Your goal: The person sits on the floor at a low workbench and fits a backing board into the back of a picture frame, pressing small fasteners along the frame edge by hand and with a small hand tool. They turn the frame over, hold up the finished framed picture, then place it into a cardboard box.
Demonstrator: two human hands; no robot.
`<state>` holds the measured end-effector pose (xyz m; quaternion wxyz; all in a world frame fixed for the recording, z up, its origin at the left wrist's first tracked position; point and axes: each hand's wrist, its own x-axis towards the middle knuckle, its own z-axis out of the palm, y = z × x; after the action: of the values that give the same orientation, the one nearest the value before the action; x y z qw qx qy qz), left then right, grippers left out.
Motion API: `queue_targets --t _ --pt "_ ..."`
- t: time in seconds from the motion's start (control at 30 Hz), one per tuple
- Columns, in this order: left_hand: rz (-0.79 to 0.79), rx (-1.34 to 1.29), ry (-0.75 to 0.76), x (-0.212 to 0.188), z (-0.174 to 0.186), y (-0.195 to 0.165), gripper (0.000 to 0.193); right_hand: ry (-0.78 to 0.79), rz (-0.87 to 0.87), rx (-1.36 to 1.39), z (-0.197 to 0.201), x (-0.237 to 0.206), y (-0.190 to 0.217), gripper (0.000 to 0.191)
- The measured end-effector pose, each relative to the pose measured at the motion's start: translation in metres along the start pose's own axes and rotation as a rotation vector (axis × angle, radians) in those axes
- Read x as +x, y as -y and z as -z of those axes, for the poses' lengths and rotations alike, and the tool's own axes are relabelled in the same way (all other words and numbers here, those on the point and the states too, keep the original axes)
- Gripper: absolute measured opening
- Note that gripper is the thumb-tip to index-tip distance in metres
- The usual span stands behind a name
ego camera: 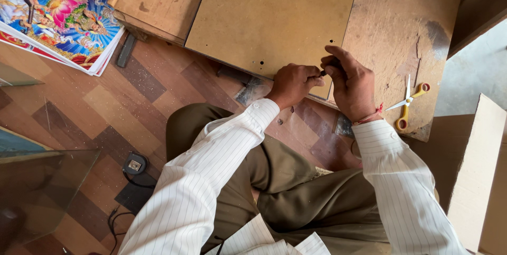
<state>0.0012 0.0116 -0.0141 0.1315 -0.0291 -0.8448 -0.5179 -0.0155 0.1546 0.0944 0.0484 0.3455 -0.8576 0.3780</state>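
Note:
A brown hardboard backing board (pixel 266 17) with a few small holes lies on a low wooden work table (pixel 391 17). My left hand (pixel 291 83) pinches the board's near edge. Beside it, my right hand (pixel 351 82) grips a small dark tool or fastener (pixel 322 73) at the same edge; what it is exactly is too small to tell. Both hands touch each other at the board's near right corner. My legs in olive trousers are folded below.
Yellow-handled scissors (pixel 407 102) lie open on the table at right. A stack of colourful printed pictures (pixel 58 12) is at top left. A glass pane (pixel 47 191) lies at lower left, a cardboard box (pixel 478 170) at right, a small black device with a cable (pixel 134 164) on the floor.

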Motion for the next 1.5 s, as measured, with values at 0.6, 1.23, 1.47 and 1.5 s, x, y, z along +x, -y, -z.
queue_targets --t 0.6,1.23,1.47,1.5 --pt "0.005 -0.051 -0.012 -0.002 0.002 0.002 0.023 0.053 -0.008 -0.026 0.000 -0.001 0.009 0.034" --pt "-0.047 0.034 0.026 -0.001 -0.002 0.005 0.019 -0.102 0.030 -0.113 -0.007 -0.010 0.002 0.021" --pt "-0.084 0.098 0.049 0.004 -0.003 0.003 0.017 -0.263 -0.069 -0.137 -0.014 -0.016 -0.003 0.013" --pt "-0.089 0.095 0.048 0.004 -0.003 0.003 0.016 -0.279 -0.082 -0.148 -0.015 -0.017 -0.003 0.013"
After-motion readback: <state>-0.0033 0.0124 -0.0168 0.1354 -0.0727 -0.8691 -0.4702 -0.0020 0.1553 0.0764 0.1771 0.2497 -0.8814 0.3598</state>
